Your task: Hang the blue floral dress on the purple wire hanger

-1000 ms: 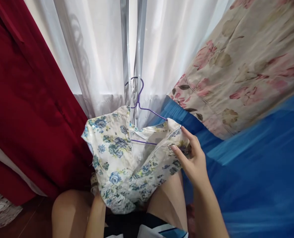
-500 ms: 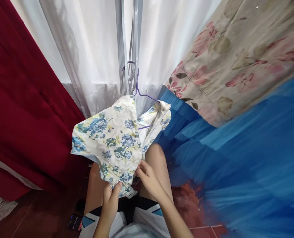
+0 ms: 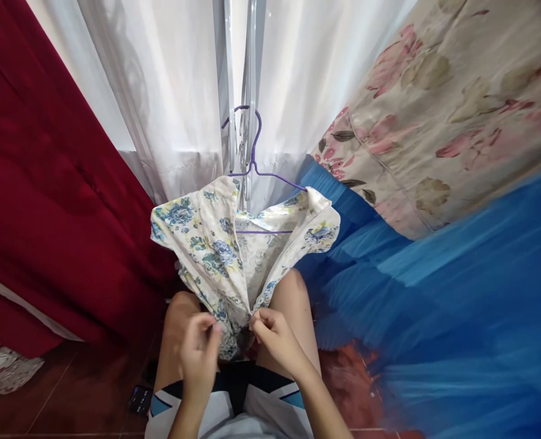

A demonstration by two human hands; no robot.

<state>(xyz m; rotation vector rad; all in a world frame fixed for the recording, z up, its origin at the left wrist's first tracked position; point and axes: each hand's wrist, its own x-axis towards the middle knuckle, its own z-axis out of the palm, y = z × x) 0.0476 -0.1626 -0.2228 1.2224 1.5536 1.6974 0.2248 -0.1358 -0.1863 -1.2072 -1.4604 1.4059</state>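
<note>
A white blouse-like garment [image 3: 211, 244] with blue, green and yellow flowers hangs from a purple hanger [image 3: 254, 163] in front of me. Its V-shaped opening faces me, and the hanger's lower bar shows across it. At the bottom of the opening, my right hand [image 3: 273, 332] pinches the garment's edge between thumb and forefinger. My left hand [image 3: 200, 347] is beside the lower left side of the garment. Its fingers are loosely curled, with a gap between thumb and forefinger and no cloth visible in it. The garment's lower part bunches between my knees.
White curtains [image 3: 170, 91] hang behind the hanger, with grey-white straps [image 3: 230, 73] in front. Red cloth [image 3: 60, 213] hangs at left. To the right are a beige floral cloth [image 3: 417, 128] and blue tulle [image 3: 457, 292]. A dark phone-like device [image 3: 139, 400] lies on the red tiled floor [image 3: 88, 396].
The garment has turned and spread, so its opening and more of the hanger show. My left hand has let go of the lower fabric; my right hand keeps its pinch on the edge.
</note>
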